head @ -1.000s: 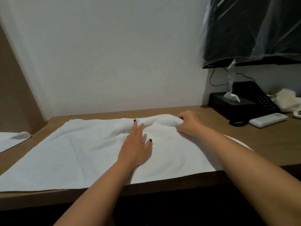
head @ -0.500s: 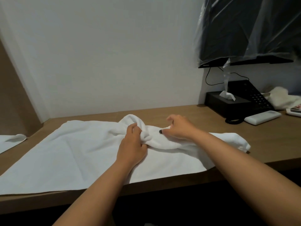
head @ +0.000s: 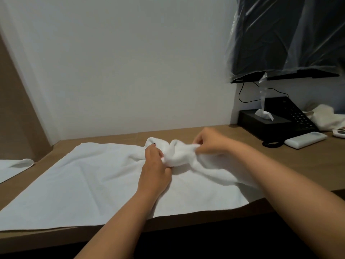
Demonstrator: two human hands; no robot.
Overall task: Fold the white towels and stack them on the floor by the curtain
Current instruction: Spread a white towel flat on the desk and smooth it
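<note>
A large white terry towel (head: 89, 184) lies spread over the brown wooden desk (head: 306, 161), its near edge along the desk's front edge and its left part flat. Toward the middle of its far edge the cloth is gathered into a raised, bunched fold between the two hands. The left hand (head: 155, 171) grips this bunch from the left, its fingers (head: 155, 149) curled into the cloth with a dark-painted nail showing. The right hand (head: 209, 142) pinches the top of the bunch from the right, fingers bent and closed on the fabric; from there the towel trails under the right forearm toward the desk's front edge. At far left, part of a second white towel (head: 15, 168) lies lower, beside the desk's end. At right, against the white wall, stand a black rectangular tissue box (head: 261, 124) with a white tissue protruding, a black desk telephone (head: 291, 113) just behind it, and a white oblong remote control (head: 306, 140) in front. Above them hangs a dark flat screen wrapped in clear plastic film (head: 283, 34). A crumpled pale cloth (head: 324, 116) lies at the far right edge.
</note>
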